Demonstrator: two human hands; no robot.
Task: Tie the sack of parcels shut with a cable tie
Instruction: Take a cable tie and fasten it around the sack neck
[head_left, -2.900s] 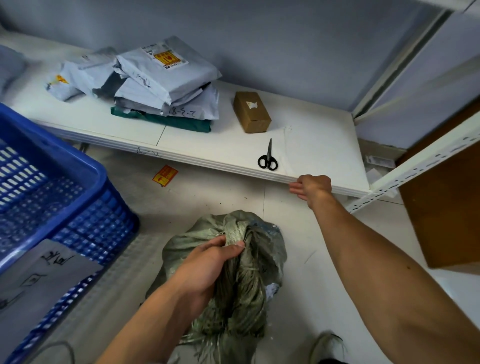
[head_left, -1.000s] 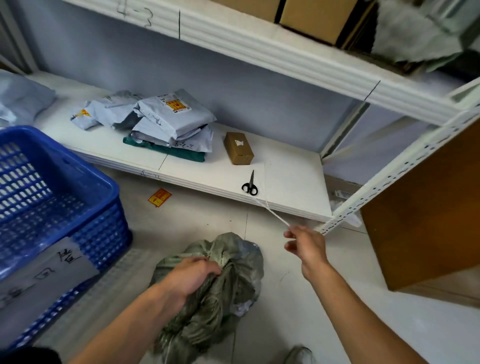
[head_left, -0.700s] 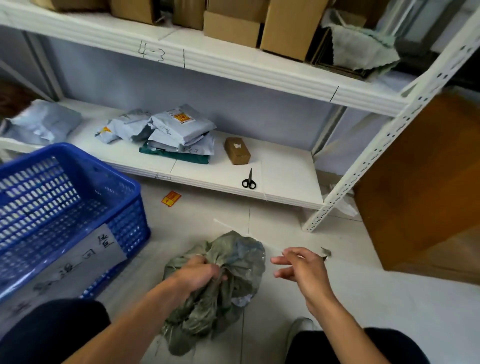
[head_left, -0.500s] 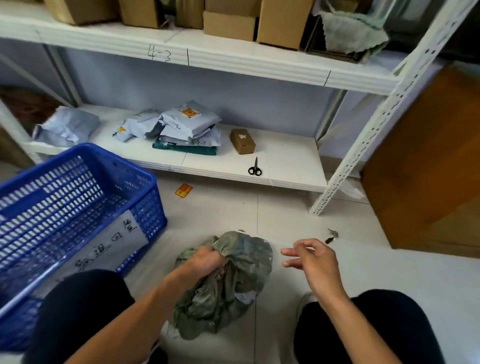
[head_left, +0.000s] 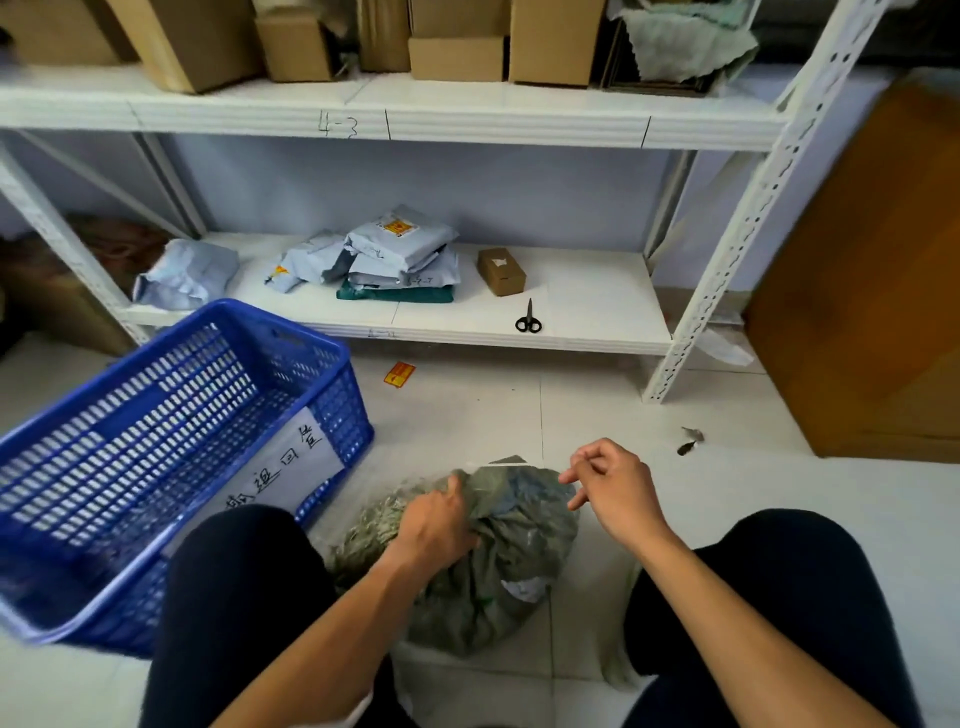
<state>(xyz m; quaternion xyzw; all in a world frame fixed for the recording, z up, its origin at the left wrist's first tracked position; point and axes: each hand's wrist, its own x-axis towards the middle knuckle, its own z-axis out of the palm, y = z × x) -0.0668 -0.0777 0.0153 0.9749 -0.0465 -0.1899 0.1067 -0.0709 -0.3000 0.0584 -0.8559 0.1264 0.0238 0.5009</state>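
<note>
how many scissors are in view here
1: the scissors lie near the front edge of the lower shelf, beside the small cardboard box. More could be hidden in the boxes above.

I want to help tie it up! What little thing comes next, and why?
Probably swing the right grip across and loop the tie round the bunched neck. The left grip holds the sack there, and the right, fingers curled as if pinching, hangs beside it. The tie is too faint to see.
</note>
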